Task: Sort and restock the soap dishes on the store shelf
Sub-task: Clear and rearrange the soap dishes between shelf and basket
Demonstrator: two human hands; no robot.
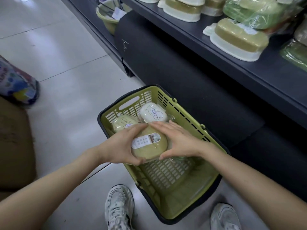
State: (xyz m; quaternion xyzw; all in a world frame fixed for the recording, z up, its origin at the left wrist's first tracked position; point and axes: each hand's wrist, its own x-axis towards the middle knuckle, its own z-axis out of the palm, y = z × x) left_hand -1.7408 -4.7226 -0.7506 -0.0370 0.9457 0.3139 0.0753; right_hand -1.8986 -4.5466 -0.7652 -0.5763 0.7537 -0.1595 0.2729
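Head camera: looking down at a green basket (167,173) on the pale tiled floor, parked right against the dark shelf (216,62) on the right
Left hand (119,146): wrapped round the left side of the olive soap dish (149,147), fingers curled over its far edge, thumb on the near edge
Right hand (181,142): gripping the right side of that same dish, fingers laid across the far top corner, thumb at the near edge
Olive soap dish: in clear wrap, white label facing up, held between both hands over the far half of the basket
Tan soap dish (122,124): lying in the basket's far left corner, partly hidden behind the left hand
White soap dish (153,112): at the far end of the basket, just right of the tan one, label up
Shelf stock: olive-and-white dishes (237,39) sit along the shelf at far right, with a green plastic-wrapped bundle (254,12) just behind them
Under the shelf: green tub (106,19) way off at the far end, can't tell what's in it
Shoes: two white sneakers (118,206) at the near edge, the left one just beside the basket's near corner
Far left: colourful printed bag (18,83) on the floor
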